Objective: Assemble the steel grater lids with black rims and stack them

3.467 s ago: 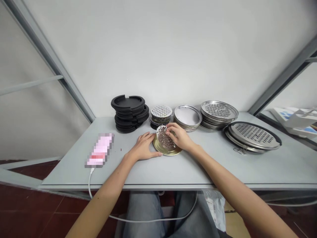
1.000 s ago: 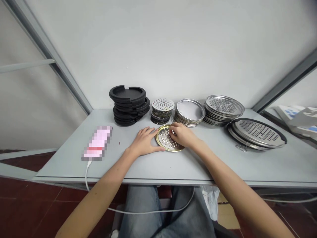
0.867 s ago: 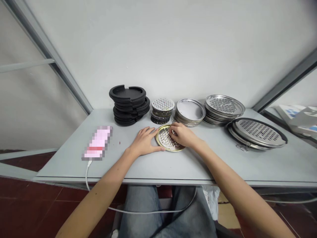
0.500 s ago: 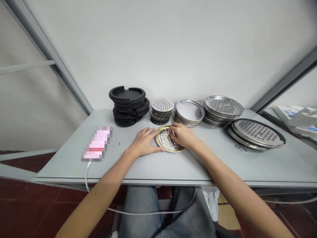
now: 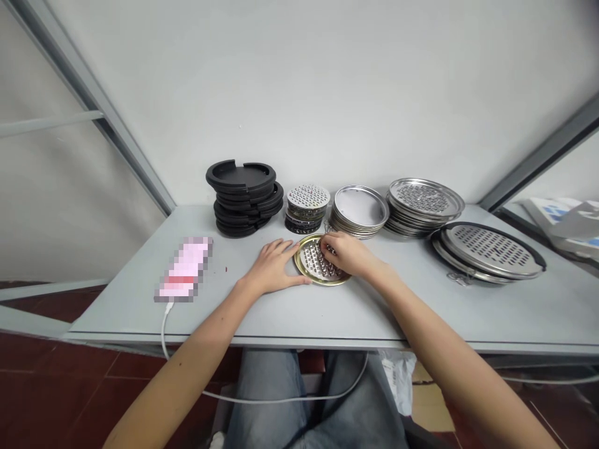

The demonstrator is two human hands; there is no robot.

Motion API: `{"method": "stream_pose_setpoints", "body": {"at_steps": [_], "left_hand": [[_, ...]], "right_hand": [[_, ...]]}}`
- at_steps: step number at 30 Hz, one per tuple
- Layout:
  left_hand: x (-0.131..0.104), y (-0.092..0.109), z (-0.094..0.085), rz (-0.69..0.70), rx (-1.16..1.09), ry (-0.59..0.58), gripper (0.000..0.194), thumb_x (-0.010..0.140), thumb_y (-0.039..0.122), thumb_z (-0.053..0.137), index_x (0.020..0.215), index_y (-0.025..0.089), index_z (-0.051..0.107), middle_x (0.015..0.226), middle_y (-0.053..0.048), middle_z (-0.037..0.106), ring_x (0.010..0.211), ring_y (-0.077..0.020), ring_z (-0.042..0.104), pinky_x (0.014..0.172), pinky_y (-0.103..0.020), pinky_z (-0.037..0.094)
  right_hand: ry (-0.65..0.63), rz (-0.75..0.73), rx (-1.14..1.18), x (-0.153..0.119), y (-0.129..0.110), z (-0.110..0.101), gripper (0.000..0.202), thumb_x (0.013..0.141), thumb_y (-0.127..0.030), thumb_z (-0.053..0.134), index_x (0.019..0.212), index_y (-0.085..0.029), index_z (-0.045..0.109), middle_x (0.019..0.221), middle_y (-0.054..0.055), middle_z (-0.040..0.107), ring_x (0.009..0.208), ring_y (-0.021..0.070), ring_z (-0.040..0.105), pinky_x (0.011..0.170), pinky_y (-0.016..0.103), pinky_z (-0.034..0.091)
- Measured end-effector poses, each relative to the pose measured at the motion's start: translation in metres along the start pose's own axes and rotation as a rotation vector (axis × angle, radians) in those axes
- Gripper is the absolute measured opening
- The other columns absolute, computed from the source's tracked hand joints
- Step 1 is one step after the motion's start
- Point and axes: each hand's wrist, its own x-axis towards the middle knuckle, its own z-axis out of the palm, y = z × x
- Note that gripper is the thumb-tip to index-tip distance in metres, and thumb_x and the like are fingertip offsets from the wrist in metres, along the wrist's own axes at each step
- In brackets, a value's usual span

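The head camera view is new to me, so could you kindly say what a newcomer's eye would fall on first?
Probably the gold-rimmed dish near the middle of the table, with a perforated metal disc in it. The left hand spreads at its left edge, while the right hand curls over the disc. Next might come the black stack by the wall, behind the left hand.

Soft, even light covers the desk [image 5: 290,318] and wall [image 5: 327,81]; the floor [image 5: 56,399] is dim, the edges stretch, and pixelation masks the phone [image 5: 185,268].
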Motion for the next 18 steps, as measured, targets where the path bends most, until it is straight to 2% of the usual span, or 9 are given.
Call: {"method": "stream_pose_setpoints", "body": {"at_steps": [10,18], "left_hand": [[0.0,-0.001,-0.001,0.005,0.044,-0.008,0.096,0.072,0.081,0.053,0.146,0.022,0.038,0.149,-0.013,0.041,0.139,-0.0354,0.032,0.114,-0.048,0.026],[-0.001,-0.003,0.002,0.011,0.025,0.007,0.095,0.072,0.079,0.056,0.146,0.021,0.039,0.148,-0.013,0.043,0.138,-0.0359,0.033,0.113,-0.05,0.027]], "right_hand": [[-0.082,-0.037,-0.124,0.014,-0.005,-0.013,0.01,0.086,-0.015,0.053,0.087,-0.016,0.063,0.094,0.011,0.068,0.086,0.0229,0.06,0.069,0.029,0.041],[-0.143,-0.03,-0.218,0.017,-0.013,-0.018,0.009,0.084,-0.015,0.057,0.085,-0.015,0.066,0.088,0.014,0.069,0.085,0.0263,0.063,0.072,0.032,0.044]]}}
